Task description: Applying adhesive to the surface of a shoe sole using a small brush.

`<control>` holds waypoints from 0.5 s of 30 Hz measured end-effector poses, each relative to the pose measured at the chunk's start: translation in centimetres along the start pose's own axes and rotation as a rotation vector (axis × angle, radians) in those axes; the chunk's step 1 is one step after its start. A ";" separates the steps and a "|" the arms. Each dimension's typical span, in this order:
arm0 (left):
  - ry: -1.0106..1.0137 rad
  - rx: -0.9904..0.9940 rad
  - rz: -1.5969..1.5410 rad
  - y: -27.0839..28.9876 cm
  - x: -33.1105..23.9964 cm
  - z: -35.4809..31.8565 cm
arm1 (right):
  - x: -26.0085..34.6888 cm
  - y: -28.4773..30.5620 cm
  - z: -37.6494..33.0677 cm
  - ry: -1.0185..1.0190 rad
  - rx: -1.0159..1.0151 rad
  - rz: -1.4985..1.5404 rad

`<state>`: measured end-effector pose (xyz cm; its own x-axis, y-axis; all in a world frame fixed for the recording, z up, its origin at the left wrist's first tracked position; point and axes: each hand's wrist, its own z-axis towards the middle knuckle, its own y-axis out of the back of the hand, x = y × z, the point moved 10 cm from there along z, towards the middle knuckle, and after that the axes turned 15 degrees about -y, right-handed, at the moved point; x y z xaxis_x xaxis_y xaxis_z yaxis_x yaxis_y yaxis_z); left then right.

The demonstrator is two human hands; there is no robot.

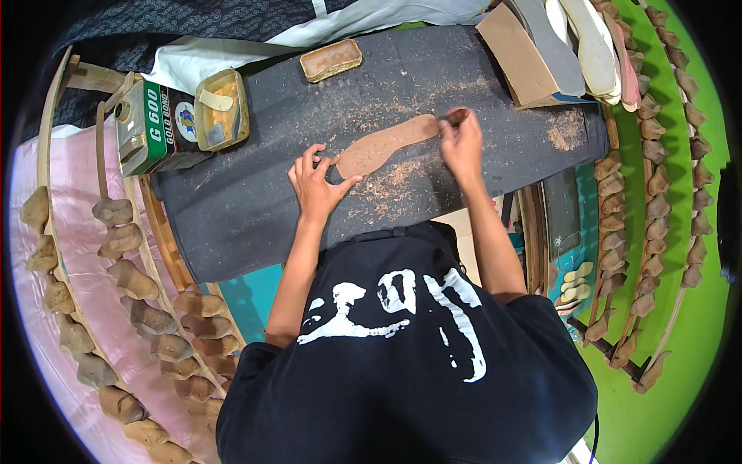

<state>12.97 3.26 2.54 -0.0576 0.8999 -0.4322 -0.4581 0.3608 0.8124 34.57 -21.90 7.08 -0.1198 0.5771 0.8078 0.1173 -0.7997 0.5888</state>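
A brown shoe insole (pixel 379 151) lies slantwise on the dark-covered table (pixel 278 108), its wider end toward my left hand. My left hand (pixel 315 184) rests at that end with its fingers spread, thumb and forefinger touching the insole's edges. At the narrow heel end, my right hand (pixel 461 147) is closed around a small dark tool (pixel 457 117) with a reddish spot. The tool meets or nearly meets the heel tip; its exact kind is hidden by my fingers. Brown shavings (pixel 394 182) are scattered beside the insole.
A metal can (pixel 158 127) and a yellowish tub (pixel 232 127) with a spreader stand at the left. A shallow tray (pixel 331 60) sits at the back. A cardboard box (pixel 519 58) with sole pieces fills the back right. Racks of shoe lasts (pixel 131 278) flank both sides.
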 end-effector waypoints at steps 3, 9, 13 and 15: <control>-0.009 -0.002 0.004 0.0 -0.1 0.0 | 0.4 1.3 0.7 0.047 -0.102 -0.110; 0.001 0.003 -0.014 -0.4 0.0 0.2 | 6.8 -9.5 -9.2 0.363 0.297 -0.287; -0.005 0.004 0.005 -0.7 0.3 -0.1 | 7.7 -11.4 -10.0 0.314 0.476 0.059; -0.003 -0.015 -0.010 -0.1 -0.2 0.1 | 2.3 -10.5 -6.0 0.005 0.352 0.032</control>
<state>13.06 3.10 2.58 -0.0503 0.8970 -0.4392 -0.4722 0.3661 0.8019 27.13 -13.18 2.60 -0.1158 0.5512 0.8263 0.4537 -0.7107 0.5377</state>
